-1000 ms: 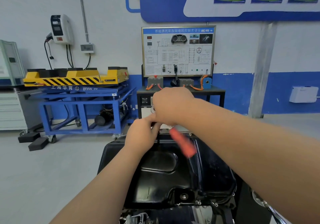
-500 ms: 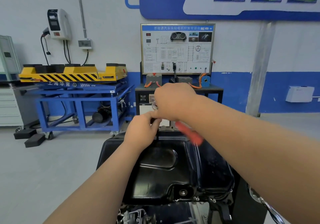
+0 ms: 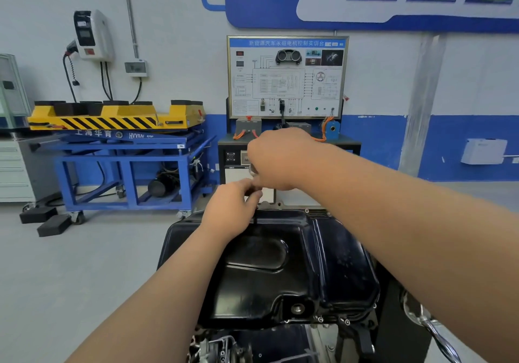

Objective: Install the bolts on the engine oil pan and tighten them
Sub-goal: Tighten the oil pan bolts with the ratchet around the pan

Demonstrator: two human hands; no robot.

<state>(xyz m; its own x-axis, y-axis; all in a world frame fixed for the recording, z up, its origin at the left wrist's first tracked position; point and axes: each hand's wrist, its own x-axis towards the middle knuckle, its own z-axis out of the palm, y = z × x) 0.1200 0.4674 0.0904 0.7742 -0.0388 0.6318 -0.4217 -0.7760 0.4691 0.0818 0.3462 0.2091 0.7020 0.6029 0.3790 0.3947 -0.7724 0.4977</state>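
The black engine oil pan (image 3: 266, 267) sat upturned on the engine, straight below the camera, with its drain hole (image 3: 297, 308) toward the near edge. 3 small bolts (image 3: 320, 319) showed seated along the near flange, and a far bolt (image 3: 307, 210) sat on the opposite flange.

Both hands met over the far rim. The left hand (image 3: 233, 208) pinched the slim dark shaft of a tool (image 3: 255, 218) just above the flange, probably to keep its tip square on a bolt hidden beneath the fingers. The right hand (image 3: 278, 157) curled over the tool's top, where a chrome part peeked out. That grip looked placed to supply the turning, and it hid any handle.

Beyond stood a wiring training board (image 3: 288, 77) and, to its left, a blue trolley (image 3: 123, 163) carrying a yellow lift platform (image 3: 112, 121).
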